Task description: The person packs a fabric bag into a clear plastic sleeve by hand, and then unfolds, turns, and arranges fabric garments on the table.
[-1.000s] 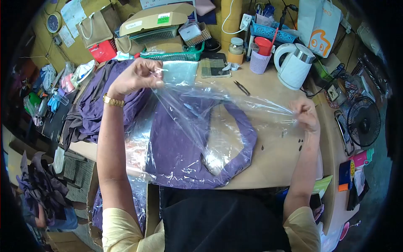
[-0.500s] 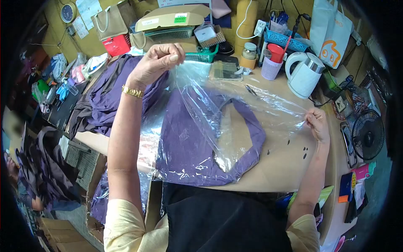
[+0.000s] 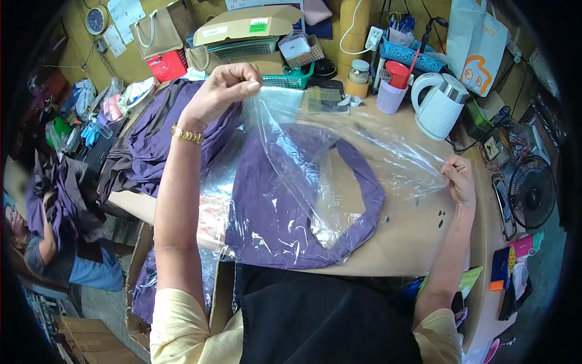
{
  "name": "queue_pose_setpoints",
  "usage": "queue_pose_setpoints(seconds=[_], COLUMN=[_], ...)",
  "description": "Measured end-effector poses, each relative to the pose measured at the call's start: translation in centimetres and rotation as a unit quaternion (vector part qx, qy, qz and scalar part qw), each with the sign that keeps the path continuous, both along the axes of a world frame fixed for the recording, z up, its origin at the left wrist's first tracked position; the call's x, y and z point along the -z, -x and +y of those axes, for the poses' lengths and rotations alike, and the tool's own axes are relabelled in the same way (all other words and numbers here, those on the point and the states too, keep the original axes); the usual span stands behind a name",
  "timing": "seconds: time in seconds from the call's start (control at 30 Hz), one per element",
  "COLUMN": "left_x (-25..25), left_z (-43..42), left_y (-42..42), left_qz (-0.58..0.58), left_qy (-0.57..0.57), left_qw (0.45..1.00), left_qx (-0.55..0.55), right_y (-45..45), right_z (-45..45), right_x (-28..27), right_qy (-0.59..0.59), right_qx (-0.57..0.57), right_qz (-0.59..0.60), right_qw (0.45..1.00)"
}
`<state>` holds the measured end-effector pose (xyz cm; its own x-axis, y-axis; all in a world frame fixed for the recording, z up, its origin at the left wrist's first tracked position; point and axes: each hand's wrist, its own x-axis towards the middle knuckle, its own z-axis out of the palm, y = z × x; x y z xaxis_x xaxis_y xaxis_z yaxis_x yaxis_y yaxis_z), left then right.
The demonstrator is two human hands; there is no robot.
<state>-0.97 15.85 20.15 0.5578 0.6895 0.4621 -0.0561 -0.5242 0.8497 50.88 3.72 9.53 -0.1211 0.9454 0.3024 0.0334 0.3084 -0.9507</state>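
Note:
A purple cloth bag point(image 3: 273, 200) with a wide looped strap lies on the table inside a clear plastic bag point(image 3: 388, 151). My left hand point(image 3: 227, 91), a gold watch at its wrist, is raised above the bag's far left side and pinches one corner of the plastic. Over at the right, my right hand point(image 3: 459, 178) grips the opposite corner. Between both hands the plastic is stretched taut in shiny folds, partly covering the purple cloth. More clear plastic lies under and to the left of the purple bag.
A pile of purple cloth point(image 3: 163, 133) sits left of my left arm. Along the back stand a white kettle point(image 3: 438, 109), a lilac cup point(image 3: 391, 98) and baskets. At right are a black fan point(image 3: 530, 194) and a phone point(image 3: 503, 209). A co-worker point(image 3: 42, 236) handles dark cloth at far left.
Both my hands keep hold of the plastic almost in place, and its folds have shifted slightly. At far left the co-worker has moved, and the dark cloth they hold has shifted.

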Motion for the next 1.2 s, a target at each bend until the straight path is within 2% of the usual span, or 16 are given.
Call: queue_pose_setpoints(seconds=[0.07,0.2,0.27,0.33,0.4,0.47,0.53,0.6,0.7,0.73,0.8,0.87,0.93,0.97,1.1,1.2], left_x=[-0.5,-1.5,-2.3,-2.2,-1.9,-1.8,-1.5,-1.5,-3.0,-3.3,-3.7,-3.9,-3.5,-3.6,-3.3,-4.0], left_z=[-0.2,-0.7,-1.4,-1.3,-1.3,-1.8,-1.7,-1.3,-2.1,-2.0,-1.9,-1.7,-0.9,-0.9,0.4,0.0], left_y=[-0.1,-0.3,-0.9,-1.0,-1.1,-1.7,-2.0,-2.0,-2.5,-2.5,-2.5,-2.6,-2.5,-2.5,-3.0,-3.4], left_qz=[-0.028,-0.026,0.180,0.243,0.089,0.013,-0.119,-0.140,0.096,0.096,0.263,0.268,0.066,0.024,-0.070,-0.046], left_qy=[-0.002,-0.017,-0.087,-0.132,-0.052,-0.050,0.053,0.074,-0.034,-0.036,-0.199,-0.216,-0.016,0.002,-0.008,-0.039], left_qw=[0.998,0.996,0.979,0.957,0.993,0.995,0.957,0.940,0.994,0.994,0.941,0.938,0.995,0.993,0.979,0.984], left_qx=[0.050,0.086,-0.049,-0.081,0.064,0.090,0.261,0.304,0.036,0.041,-0.074,-0.044,0.076,0.114,0.194,0.170], right_y=[0.1,0.4,0.3,-0.1,-0.5,-0.8,-0.9,-0.8,-0.2,-0.6,-1.1,-0.9,-1.0,-1.0,-0.5,-0.6], right_z=[0.9,1.0,0.7,0.6,0.6,0.8,0.7,1.0,0.7,0.6,0.3,0.2,0.4,0.5,0.8,1.2], right_x=[0.3,0.7,0.4,0.4,1.0,2.2,2.8,2.9,2.1,2.1,2.1,1.7,1.8,1.9,1.9,2.6], right_qy=[-0.074,-0.097,-0.097,-0.081,-0.065,-0.059,-0.043,-0.026,-0.082,-0.089,-0.097,-0.108,-0.107,-0.103,-0.068,-0.073], right_qx=[-0.028,-0.029,-0.009,-0.006,-0.004,-0.032,-0.041,-0.046,-0.063,-0.047,-0.025,-0.037,-0.027,-0.020,-0.003,-0.020], right_qz=[-0.006,0.039,0.008,-0.005,-0.019,0.092,0.108,0.122,0.122,0.135,0.148,0.153,0.113,0.072,0.004,0.031], right_qw=[0.997,0.994,0.995,0.997,0.998,0.993,0.992,0.991,0.987,0.986,0.984,0.982,0.987,0.992,0.998,0.997])
